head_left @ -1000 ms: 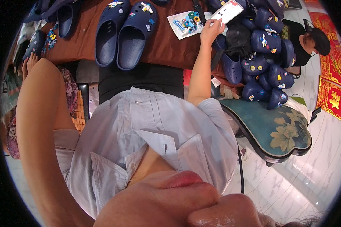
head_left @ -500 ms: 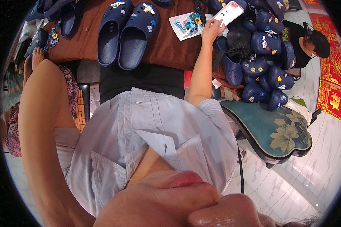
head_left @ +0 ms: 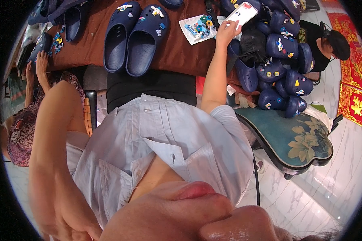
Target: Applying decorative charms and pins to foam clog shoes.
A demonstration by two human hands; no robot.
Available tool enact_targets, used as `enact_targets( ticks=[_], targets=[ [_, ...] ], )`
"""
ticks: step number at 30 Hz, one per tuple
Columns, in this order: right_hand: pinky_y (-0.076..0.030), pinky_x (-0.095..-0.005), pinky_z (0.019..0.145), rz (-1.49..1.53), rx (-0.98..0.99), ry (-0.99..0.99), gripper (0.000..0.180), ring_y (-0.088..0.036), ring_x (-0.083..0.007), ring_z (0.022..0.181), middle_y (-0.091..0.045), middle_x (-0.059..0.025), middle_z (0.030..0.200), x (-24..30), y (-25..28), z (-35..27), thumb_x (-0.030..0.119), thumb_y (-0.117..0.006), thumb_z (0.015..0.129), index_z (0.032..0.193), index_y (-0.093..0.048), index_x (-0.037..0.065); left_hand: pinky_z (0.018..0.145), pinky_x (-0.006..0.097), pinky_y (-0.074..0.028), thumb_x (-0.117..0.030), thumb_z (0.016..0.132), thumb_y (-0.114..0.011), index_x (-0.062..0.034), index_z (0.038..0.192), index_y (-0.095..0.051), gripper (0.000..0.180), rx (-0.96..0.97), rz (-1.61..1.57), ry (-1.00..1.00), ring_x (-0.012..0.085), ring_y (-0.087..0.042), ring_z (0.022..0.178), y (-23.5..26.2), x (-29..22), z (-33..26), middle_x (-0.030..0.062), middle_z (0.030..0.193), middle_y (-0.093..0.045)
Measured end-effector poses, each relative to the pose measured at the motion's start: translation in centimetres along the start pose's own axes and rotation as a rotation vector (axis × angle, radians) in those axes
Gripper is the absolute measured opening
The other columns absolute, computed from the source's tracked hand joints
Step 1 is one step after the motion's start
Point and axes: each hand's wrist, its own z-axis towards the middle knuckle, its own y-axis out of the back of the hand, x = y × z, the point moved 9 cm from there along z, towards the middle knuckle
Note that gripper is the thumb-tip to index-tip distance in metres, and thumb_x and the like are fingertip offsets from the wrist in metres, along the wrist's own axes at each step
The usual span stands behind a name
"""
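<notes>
A white phone [head_left: 243,13] is at the far right of the brown-covered table. My right hand [head_left: 227,32] reaches out to it, with fingers curled over its near end; whether the phone also rests on something is unclear. Beside that hand lies a clear bag of small coloured shoe charms [head_left: 198,28]. My left hand [head_left: 70,219] is raised close to my face at the lower left. It is blurred and its fingers are partly cut off, so their pose does not show. A pair of navy clogs [head_left: 142,46] with white and blue charms stands in front of me.
At the left, another person's hands [head_left: 40,64] touch a navy clog [head_left: 43,42] beside loose charms [head_left: 57,42]. Charm-covered clogs [head_left: 283,46] pile up at the right. A person in a black cap [head_left: 337,45] is beyond. A floral-topped stool [head_left: 297,138] stands at right.
My left forearm and hand have swung inward, bringing the hand into view at the lower left. My right hand remains at the phone, its fingers slightly shifted.
</notes>
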Motion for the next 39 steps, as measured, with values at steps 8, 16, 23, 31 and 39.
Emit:
enact_targets(
  ticks=[8, 16, 23, 31, 39],
  targets=[
    [-0.017, -0.0547, 0.111, 0.060, -0.102, -0.071, 0.017, -0.026, -0.0472, 0.136, -0.048, -0.0377, 0.131, -0.3, 1.7, 1.0, 0.010, -0.051, 0.093, 0.092, -0.057, -0.007, 0.101, 0.036, -0.035, -0.042, 0.104, -0.035, -0.0178, 0.077, -0.047, 0.039, -0.151, -0.007, 0.012, 0.0057, -0.046, 0.119, 5.5, -0.1, -2.5, -0.0067, 0.123, -0.054],
    [-0.015, -0.0541, 0.112, 0.047, -0.027, -0.113, 0.016, -0.021, -0.0475, 0.138, -0.040, -0.0399, 0.139, -2.0, 1.2, 2.1, 0.010, -0.050, 0.093, 0.094, -0.056, -0.005, 0.099, 0.041, -0.036, -0.043, 0.105, -0.022, -0.0161, 0.061, -0.050, 0.059, -0.236, 0.114, 0.121, 0.0167, -0.049, 0.111, 6.9, 2.4, -6.8, 0.0060, 0.103, -0.060],
    [-0.016, -0.0535, 0.112, 0.063, -0.068, -0.184, 0.014, -0.022, -0.0496, 0.138, -0.037, -0.0404, 0.141, -1.3, 2.2, 1.4, 0.009, -0.051, 0.093, 0.096, -0.054, -0.004, 0.099, 0.043, -0.038, -0.042, 0.105, -0.021, -0.0134, 0.061, -0.054, 0.062, 0.011, 0.228, 0.132, 0.0217, -0.050, 0.111, 4.6, 2.7, -9.0, 0.0106, 0.101, -0.062],
    [-0.024, -0.0545, 0.109, 0.096, -0.097, -0.179, 0.013, -0.026, -0.0489, 0.136, -0.035, -0.0401, 0.143, -0.2, 4.0, -0.8, 0.008, -0.052, 0.093, 0.098, -0.053, -0.003, 0.099, 0.045, -0.041, -0.041, 0.105, -0.020, -0.0103, 0.062, -0.059, 0.066, 0.284, 0.338, 0.152, 0.0274, -0.052, 0.111, 3.8, 2.1, -10.1, 0.0158, 0.098, -0.064],
    [-0.030, -0.0524, 0.107, 0.111, -0.094, -0.110, 0.010, -0.037, -0.0463, 0.129, -0.043, -0.0361, 0.138, 2.8, 5.3, -3.9, 0.005, -0.053, 0.092, 0.095, -0.052, -0.004, 0.100, 0.044, -0.040, -0.036, 0.105, -0.020, -0.0045, 0.075, -0.073, 0.068, 0.387, 0.208, 0.244, 0.0330, -0.053, 0.110, 2.2, 2.7, -13.7, 0.0164, 0.097, -0.070]
  ],
)
